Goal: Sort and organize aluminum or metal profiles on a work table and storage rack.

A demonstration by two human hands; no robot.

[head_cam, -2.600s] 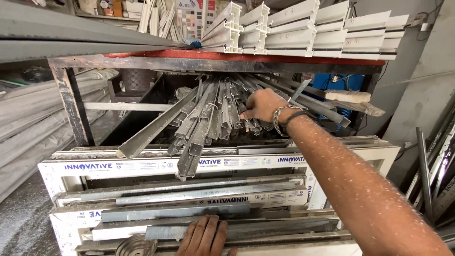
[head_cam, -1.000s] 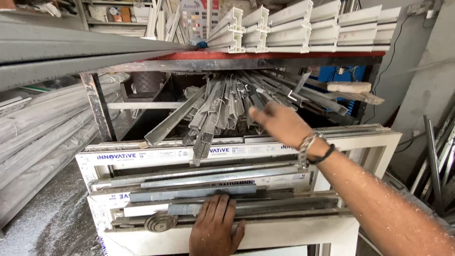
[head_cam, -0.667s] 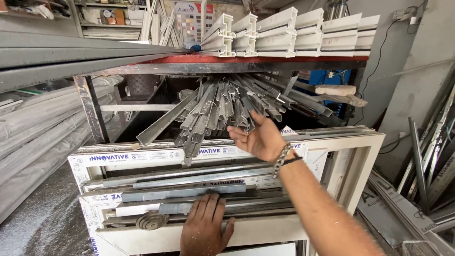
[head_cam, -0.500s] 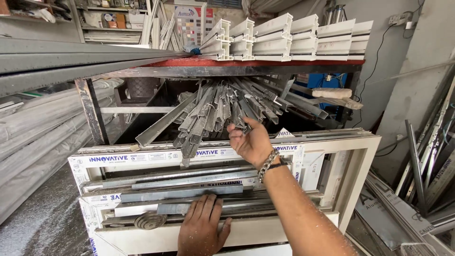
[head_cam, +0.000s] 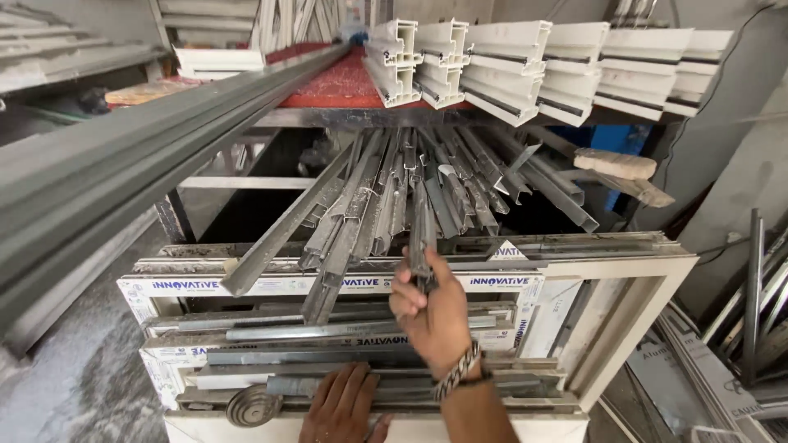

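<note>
Two hands at the rack: my right hand (head_cam: pixel 431 316) grips a grey metal strip (head_cam: pixel 423 226) from the bundle (head_cam: pixel 386 197). My left hand (head_cam: pixel 345 406) lies open, flat on the stacked white frames (head_cam: pixel 525 283).

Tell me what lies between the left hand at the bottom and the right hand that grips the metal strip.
In the head view, grey metal bars stacked on white frames lie between the left hand and the right hand gripping the metal strip.
</note>
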